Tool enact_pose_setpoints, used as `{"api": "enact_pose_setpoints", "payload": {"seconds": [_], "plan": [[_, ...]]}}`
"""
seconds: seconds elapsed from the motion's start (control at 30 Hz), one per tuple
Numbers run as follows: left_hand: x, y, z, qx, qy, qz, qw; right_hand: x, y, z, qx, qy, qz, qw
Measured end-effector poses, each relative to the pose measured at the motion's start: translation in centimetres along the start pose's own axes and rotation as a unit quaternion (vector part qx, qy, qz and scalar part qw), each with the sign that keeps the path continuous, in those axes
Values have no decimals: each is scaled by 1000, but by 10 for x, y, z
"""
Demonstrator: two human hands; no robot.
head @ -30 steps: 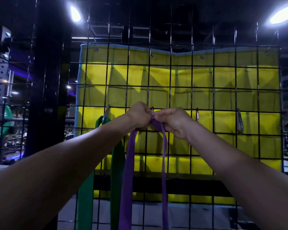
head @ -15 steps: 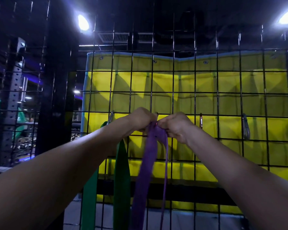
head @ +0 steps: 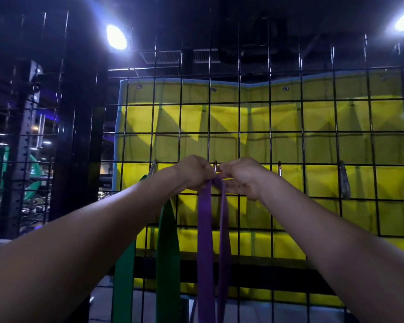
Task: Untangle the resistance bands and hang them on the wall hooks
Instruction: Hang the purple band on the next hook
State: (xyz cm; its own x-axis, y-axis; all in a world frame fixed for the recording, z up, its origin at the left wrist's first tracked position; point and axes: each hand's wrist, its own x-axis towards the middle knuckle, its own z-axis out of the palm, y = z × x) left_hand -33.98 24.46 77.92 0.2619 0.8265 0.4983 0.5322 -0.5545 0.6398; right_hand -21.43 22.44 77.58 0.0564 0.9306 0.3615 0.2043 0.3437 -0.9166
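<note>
Black wire grid wall point(head: 254, 132) backed by yellow padding: both hands, left hand point(head: 193, 174) and right hand point(head: 241, 177), pinch purple band point(head: 205, 229) at clip hook point(head: 215, 168); green band point(head: 167, 252) hangs left; risk: loop slipping off before seating.

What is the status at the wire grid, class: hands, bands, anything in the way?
Left hand and right hand both grip purple band at clip hook. Green band hangs alongside. Nothing seen blocking.
</note>
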Motion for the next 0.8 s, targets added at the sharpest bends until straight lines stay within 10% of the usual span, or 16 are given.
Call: {"api": "enact_pose_setpoints", "payload": {"seconds": [0.8], "plan": [[-5, -24, 12, -44, 194, 62, 978, 8, -7, 10, -7, 26, 11, 1000]]}}
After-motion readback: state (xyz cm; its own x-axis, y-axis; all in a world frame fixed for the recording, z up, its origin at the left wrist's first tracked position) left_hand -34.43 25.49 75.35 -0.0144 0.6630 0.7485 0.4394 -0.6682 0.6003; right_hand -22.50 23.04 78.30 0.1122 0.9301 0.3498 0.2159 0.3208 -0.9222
